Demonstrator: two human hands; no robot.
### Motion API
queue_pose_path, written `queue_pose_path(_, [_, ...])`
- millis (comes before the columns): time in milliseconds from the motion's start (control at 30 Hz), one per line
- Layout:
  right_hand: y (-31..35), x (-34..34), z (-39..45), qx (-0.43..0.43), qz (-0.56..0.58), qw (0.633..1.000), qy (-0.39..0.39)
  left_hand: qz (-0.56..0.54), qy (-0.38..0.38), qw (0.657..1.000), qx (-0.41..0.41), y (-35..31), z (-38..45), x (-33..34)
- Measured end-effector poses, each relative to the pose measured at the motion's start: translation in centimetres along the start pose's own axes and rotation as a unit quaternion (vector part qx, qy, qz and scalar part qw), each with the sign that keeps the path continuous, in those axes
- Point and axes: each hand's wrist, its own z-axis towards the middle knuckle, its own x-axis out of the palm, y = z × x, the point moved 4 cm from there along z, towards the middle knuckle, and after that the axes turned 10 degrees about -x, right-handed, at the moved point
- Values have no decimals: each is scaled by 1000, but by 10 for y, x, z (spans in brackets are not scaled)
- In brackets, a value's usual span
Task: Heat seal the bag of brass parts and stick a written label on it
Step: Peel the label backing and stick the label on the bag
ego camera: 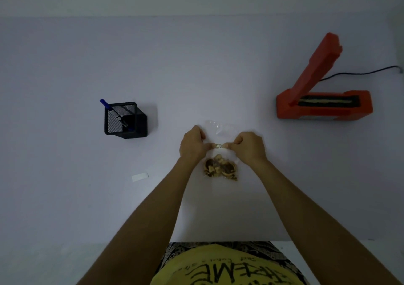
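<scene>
A clear plastic bag (220, 129) lies on the white table, with a heap of brass parts (220, 168) inside its near end. My left hand (193, 144) and my right hand (248, 146) pinch the bag from either side across its middle; a small brass piece (219, 146) shows between my fingertips. The red heat sealer (323, 103) stands at the right with its lid raised. A small white label (140, 177) lies flat on the table to the left of my arms.
A black mesh pen holder (124, 119) with a blue pen (109, 107) stands at the left. The sealer's black cord (360, 73) runs off to the right edge. The table's near edge (218, 241) is just in front of my body.
</scene>
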Motion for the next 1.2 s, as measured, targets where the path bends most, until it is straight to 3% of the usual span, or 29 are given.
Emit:
queue_pose_path(333, [1, 2, -3, -3, 1, 1000, -4, -16, -5, 1000, -4, 0, 1, 1])
queue_pose_path(500, [-2, -2, -3, 9, 65, 998, 14, -45, 1, 999, -17, 1, -2, -1])
queue_pose_path(633, [-6, -7, -17, 18, 104, 993, -42, -88, -1, 996, -2, 2, -11, -9])
queue_pose_path(733, [-10, -12, -29, 26, 91, 991, -97, -87, -52, 995, -7, 12, -21, -19])
queue_pose_path(900, [-21, -5, -40, 84, 106, 987, -88, -20, -58, 997, -44, 33, -30, -20])
queue_pose_path(967, [-23, 1, -39, 105, 170, 977, -76, -32, -39, 997, -54, 35, -31, -14])
queue_pose_path(1067, [-22, 10, -38, 159, 323, 932, -45, -49, -26, 996, -65, 35, -31, -10])
queue_pose_path(1200, [-14, 7, -21, 157, 369, 915, -40, -120, -15, 989, -89, 36, -20, -14])
